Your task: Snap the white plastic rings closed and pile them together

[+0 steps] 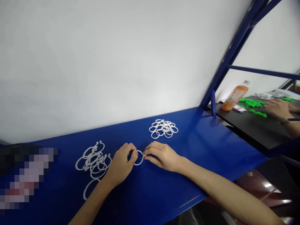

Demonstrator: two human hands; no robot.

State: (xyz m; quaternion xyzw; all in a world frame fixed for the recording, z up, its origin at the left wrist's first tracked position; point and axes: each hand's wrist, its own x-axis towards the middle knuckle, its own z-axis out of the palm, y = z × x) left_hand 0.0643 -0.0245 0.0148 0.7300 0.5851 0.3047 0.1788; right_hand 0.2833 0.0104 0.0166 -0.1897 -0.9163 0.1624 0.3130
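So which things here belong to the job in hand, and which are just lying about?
Likely the job:
white ring, held by left hand and right hand
left pile of rings
right pile of rings

Apparently not:
bottle of orange drink
green pieces, near a co-worker's hand
pixelated item, far left, unidentifiable

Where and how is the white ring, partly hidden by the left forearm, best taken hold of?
Probably pinch the white ring by its thin left rim, coming from the left: that curve lies exposed on the blue table, while the left forearm hides the opposite side.
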